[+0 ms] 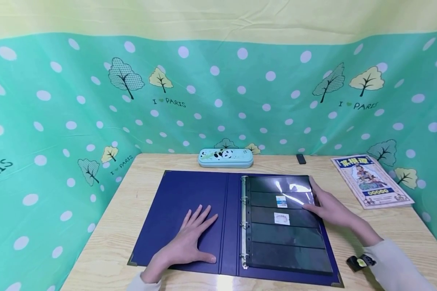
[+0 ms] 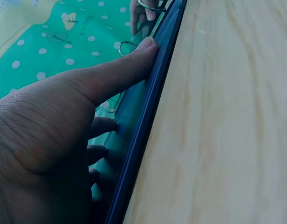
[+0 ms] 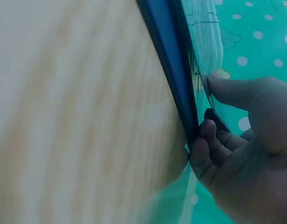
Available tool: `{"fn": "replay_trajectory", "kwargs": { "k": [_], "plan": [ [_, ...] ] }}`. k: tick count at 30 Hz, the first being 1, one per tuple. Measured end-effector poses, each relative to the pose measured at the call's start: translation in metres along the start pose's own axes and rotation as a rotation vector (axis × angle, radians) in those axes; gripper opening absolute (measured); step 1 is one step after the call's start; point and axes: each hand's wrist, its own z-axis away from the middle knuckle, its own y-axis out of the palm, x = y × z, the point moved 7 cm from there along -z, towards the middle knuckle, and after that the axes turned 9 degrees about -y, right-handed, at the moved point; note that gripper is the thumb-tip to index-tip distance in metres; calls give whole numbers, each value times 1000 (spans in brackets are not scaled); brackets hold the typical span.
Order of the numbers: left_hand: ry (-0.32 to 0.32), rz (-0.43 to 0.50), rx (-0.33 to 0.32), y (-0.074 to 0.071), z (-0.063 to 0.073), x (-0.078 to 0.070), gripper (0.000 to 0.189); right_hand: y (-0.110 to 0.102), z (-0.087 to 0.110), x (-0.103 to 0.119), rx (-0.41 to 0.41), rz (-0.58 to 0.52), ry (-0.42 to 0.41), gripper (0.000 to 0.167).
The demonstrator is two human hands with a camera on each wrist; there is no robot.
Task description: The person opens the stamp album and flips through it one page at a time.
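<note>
A dark blue ring-binder stamp album (image 1: 193,188) lies open on the table. On its right side are black pocket pages (image 1: 283,234) held by metal rings (image 1: 244,224). The top page bears a blue-and-white stamp (image 1: 281,201) and a pale pinkish stamp (image 1: 281,218). My left hand (image 1: 189,244) rests spread on the inside of the left cover, thumb near the spine. My right hand (image 1: 331,208) pinches the outer edge of the pages, thumb on top. In the right wrist view the fingers (image 3: 208,149) sit at the edge below; how many pages they hold is unclear.
A light blue panda pencil case (image 1: 225,158) stands behind the album. A small black object (image 1: 300,159) lies near the back edge. An illustrated book (image 1: 372,182) lies at the right on the wooden table (image 1: 105,234). Green dotted cloth (image 1: 218,101) surrounds the table.
</note>
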Motion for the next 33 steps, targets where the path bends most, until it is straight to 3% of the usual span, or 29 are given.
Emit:
{"fn": "replay_trajectory", "kwargs": {
  "k": [12,18,28,33],
  "plan": [
    [21,38,-4,1,-1,1,118,0,29,11,-25,-83,-58,92],
    [8,27,0,0,0,0,117,-3,42,21,-48,-117,-154,85],
    [-31,-10,28,-1,-1,-2,116,-8,67,35,81,-147,-150,85],
    [-19,-19,31,-2,-1,-5,106,-11,74,46,47,-132,-217,88]
  ]
}}
